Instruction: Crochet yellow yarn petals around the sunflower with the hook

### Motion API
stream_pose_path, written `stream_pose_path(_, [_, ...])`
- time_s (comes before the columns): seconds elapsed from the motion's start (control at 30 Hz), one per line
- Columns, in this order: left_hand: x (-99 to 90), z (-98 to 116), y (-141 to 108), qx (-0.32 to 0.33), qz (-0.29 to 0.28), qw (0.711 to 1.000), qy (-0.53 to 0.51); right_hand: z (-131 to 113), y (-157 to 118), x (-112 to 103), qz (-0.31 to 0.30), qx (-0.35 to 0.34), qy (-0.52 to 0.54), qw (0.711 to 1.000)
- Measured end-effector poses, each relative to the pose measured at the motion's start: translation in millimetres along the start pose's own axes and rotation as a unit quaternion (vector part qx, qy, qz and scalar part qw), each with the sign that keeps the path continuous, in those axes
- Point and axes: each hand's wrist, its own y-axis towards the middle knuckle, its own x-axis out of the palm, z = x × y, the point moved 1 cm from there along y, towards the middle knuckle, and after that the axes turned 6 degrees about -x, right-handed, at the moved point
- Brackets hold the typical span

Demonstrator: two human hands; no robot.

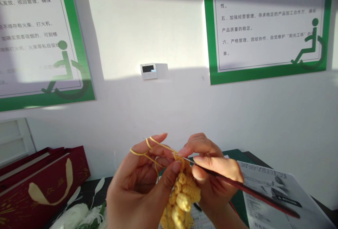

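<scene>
Yellow crochet work (182, 201) hangs below my two hands in the lower middle of the head view. My left hand (142, 179) pinches its top edge between thumb and fingers, and yellow yarn (138, 154) loops round the raised index finger. A crochet hook (253, 192) with a dark red handle lies in my right hand (213, 172), pointing left. Its metal tip is at the top of the crochet work, by my left thumb. The right fingertips also touch the work there.
Dark red gift bags (16, 201) stand at the left, near white artificial flowers (72, 216). At the right, a printed sheet (287, 201) lies over a green mat (239, 201). A small thermostat (149, 71) and green-framed posters (211, 46) are on the wall.
</scene>
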Motion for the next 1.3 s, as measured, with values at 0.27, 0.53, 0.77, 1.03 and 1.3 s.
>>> stream_pose_path(0.27, [-0.6, 0.2, 1.9, -0.079, -0.020, 0.994, -0.075, 5.4, -4.3, 0.2, -0.035, 0.003, -0.016, 0.999])
stream_pose_path(0.53, [9.7, -4.0, 1.9, -0.094, -0.064, 0.989, -0.096, -11.3, 4.9, -7.6, -0.059, 0.029, -0.177, 0.982])
stream_pose_path(0.77, [1.3, -4.3, 6.5, 0.044, -0.027, 0.999, 0.014, -4.8, 1.8, -4.3, -0.114, -0.081, -0.186, 0.973])
stream_pose_path(1.03, [2.8, -7.6, 14.7, -0.119, -0.066, 0.986, -0.091, 7.6, -8.9, 0.8, -0.009, 0.002, -0.024, 1.000])
stream_pose_path(1.3, [0.1, -6.2, 9.0, 0.079, 0.010, 0.993, 0.085, -5.2, 10.2, -2.9, -0.112, -0.180, -0.269, 0.940])
